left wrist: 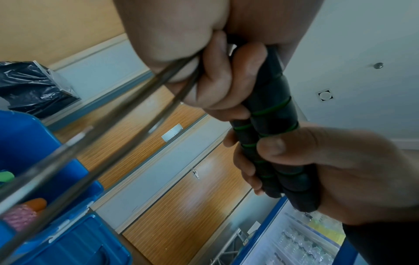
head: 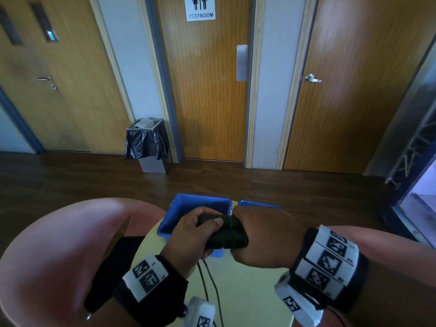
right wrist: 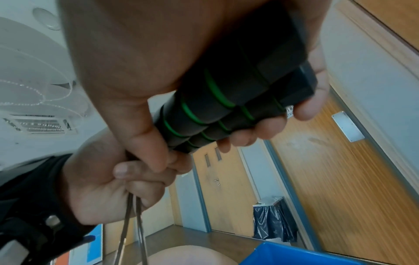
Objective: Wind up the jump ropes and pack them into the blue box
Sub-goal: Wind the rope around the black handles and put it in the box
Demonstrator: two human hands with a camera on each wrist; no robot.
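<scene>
The left hand (head: 188,234) and right hand (head: 262,237) both curl tightly round a pair of black foam jump-rope handles with green rings (head: 230,232), held side by side above the near edge of the open blue plastic box (head: 188,202); thin dark cords (head: 211,286) hang toward the pale yellow table (head: 247,291).

The two black jump-rope handles with thin green rings (right wrist: 217,107) look like soft, matt foam, and the thin grey cords (left wrist: 95,143) hanging from them look smooth and a bit shiny. The open blue plastic box (head: 186,206) is smooth and glossy, and it sits on a round pale yellow desk (head: 247,291) with a smooth, dull top. Behind are smooth wooden doors (head: 207,90) with silver metal handles (head: 311,79), a dark shiny wood floor (head: 70,175), and a metal bin with a crinkly, shiny black plastic bag (head: 146,142).
</scene>
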